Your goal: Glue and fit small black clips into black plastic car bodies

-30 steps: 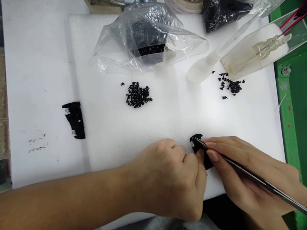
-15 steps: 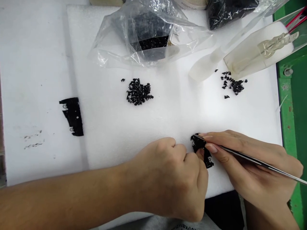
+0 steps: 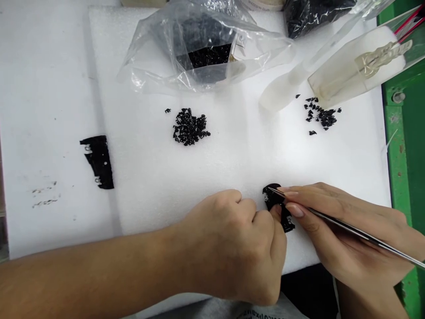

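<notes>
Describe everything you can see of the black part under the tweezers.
The black part is glossy, like plastic, with a rounded upper end and small pale details at its left and lower-right edges. It slants over the white foam sheet; the thumb of the left hand covers its middle. The tweezers in the right hand reach its upper end, though whether the tip touches is too fine to tell.

Assy workshop, foam mat (image 3: 146, 177), sm. blk parts (image 3: 190, 128) in piles, tweezers (image 3: 365, 238), grn frame (image 3: 399, 186)
</notes>
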Motion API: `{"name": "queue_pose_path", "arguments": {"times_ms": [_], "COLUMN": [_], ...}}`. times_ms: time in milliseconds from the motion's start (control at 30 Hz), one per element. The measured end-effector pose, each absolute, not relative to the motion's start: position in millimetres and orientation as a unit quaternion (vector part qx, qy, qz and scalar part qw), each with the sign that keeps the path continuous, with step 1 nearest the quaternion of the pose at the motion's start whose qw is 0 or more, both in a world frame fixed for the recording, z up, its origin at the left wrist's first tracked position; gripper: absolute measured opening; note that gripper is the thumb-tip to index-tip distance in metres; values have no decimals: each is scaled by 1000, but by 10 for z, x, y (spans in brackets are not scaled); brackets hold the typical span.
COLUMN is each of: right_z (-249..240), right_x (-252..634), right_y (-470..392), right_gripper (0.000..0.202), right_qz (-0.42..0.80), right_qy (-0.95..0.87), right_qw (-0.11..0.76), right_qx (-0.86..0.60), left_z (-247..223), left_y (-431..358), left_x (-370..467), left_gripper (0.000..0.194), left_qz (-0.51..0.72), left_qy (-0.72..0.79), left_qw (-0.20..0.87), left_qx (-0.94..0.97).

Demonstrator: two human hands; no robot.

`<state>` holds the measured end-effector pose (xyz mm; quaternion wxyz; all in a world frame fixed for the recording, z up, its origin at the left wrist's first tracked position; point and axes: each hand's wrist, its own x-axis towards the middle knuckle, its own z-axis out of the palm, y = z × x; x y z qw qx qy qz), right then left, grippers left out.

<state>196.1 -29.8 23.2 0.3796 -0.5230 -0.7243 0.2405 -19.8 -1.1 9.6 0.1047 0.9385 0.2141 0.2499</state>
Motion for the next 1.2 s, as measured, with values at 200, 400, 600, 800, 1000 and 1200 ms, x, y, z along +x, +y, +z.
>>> {"name": "queue_pose_path", "arguments": {"times_ms": [200,400,600,800,1000,1200], "right_z": [327,409,378,326,308,284], "right_x": [1893,1818,1838,1895,1880,1883], "right_y": [-311,-305,-325,-366,-340,-326], "right_gripper": [45,34,34,46,39,49], "right_qz": [204,208,205,174,181,175], "right_qy": [-774,-767,-767,-779,-777,-768], "right_qw": [359,334,334,336,351,347], "right_qx": [-481,-507,-509,-499,-490,-510], "left_z": [110,129,116,125,110,113], "left_y": [10,-10,5,-13,13,-11], "left_x": [-182,-189,-190,-191,-180,-196], "left_gripper": [13,14,11,10,12,12], "left_qz": [253,252,251,246,253,254], "left_qy": [223,223,221,229,224,217], "left_qw": [123,131,132,125,131,119], "left_qx": [933,933,933,934,932,935]}}
